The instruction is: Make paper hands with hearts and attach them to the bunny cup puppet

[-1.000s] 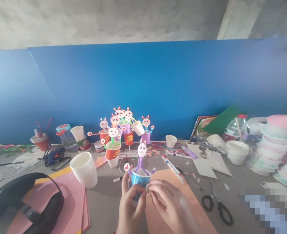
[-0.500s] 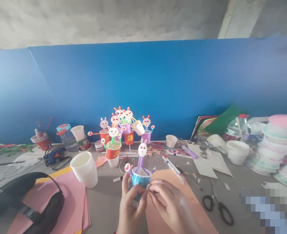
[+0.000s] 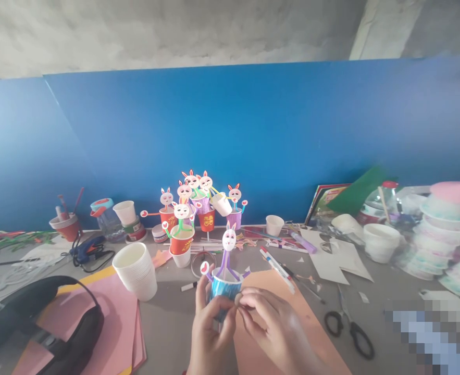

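My left hand (image 3: pixel 213 333) is closed around a blue-coloured paper cup (image 3: pixel 225 287), which stays upright in front of me. From the cup rises a paper rabbit head (image 3: pixel 228 240) on purple stems, with a heart-marked paper paw (image 3: pixel 205 268) out to its left. My right hand (image 3: pixel 271 320) is closed in a pinch at the cup's right front, its fingertips meeting those of my left hand. Something small and pale may sit between these fingertips, too small to make out. Beneath my right hand lies an orange sheet (image 3: pixel 292 333).
Behind the cup stand several finished rabbit cups (image 3: pixel 182 242). Stacked white paper cups (image 3: pixel 135 272), pink sheets (image 3: pixel 112 323) and a black headset-like object (image 3: pixel 69 333) are at left. To the right lie scissors (image 3: pixel 349 325), markers (image 3: pixel 277 271), paper scraps (image 3: pixel 350 260) and painted bowl stacks (image 3: pixel 429 245).
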Motion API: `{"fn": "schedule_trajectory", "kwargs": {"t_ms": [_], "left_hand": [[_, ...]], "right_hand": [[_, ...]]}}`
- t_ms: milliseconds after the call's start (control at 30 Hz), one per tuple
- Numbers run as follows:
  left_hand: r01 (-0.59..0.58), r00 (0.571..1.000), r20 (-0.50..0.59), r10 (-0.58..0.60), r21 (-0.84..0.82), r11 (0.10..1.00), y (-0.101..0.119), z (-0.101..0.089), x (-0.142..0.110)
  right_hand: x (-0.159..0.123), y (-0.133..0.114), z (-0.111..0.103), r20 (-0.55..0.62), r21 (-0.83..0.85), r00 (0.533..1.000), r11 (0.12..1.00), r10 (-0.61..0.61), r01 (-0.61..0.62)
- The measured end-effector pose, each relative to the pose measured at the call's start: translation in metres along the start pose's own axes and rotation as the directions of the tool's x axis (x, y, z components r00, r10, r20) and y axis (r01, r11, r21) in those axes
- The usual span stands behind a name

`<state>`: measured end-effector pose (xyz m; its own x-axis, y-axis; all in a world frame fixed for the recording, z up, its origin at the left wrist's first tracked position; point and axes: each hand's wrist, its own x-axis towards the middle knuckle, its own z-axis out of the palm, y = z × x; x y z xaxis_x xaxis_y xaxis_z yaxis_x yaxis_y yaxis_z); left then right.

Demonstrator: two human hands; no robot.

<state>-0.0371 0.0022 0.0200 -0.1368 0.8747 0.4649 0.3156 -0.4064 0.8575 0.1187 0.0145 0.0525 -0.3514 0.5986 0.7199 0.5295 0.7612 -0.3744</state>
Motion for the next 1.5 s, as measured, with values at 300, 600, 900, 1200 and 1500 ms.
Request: {"fn": "schedule_trajectory", "kwargs": {"t_ms": [300, 600, 900, 1200, 1500], "left_hand": [[-0.025, 0.999, -0.037, 0.025, -0.001, 1.0, -0.0014, 0.0038, -0.0011], [-0.046, 0.999, -0.003, 0.047, 0.109, 0.993, -0.0059, 0.0031, -0.0022], [-0.05, 0.999, -0.006, 0.051, 0.09, 0.995, -0.0053, 0.0016, -0.0019], [-0.04, 0.999, -0.007, 0.04, 0.101, 0.994, -0.0072, 0.003, -0.0038], [-0.024, 1.0, -0.004, 0.025, 0.14, 0.99, -0.0064, 0.0022, -0.0041]], "right_hand": [[0.0004, 0.0008, -0.0032, 0.005, 0.022, 1.0, 1.0, -0.002, 0.002], [0.0007, -0.0041, 0.0001, -0.025, -0.064, 1.0, 0.998, -0.013, 0.011], [0.0015, -0.0006, -0.0033, -0.001, -0.013, 1.0, 1.0, -0.013, 0.013], [0.0023, -0.0021, -0.0038, 0.003, -0.038, 1.0, 0.999, 0.011, -0.011], [0.0019, -0.0027, -0.0058, 0.046, -0.065, 0.999, 0.998, -0.005, 0.008]]}}
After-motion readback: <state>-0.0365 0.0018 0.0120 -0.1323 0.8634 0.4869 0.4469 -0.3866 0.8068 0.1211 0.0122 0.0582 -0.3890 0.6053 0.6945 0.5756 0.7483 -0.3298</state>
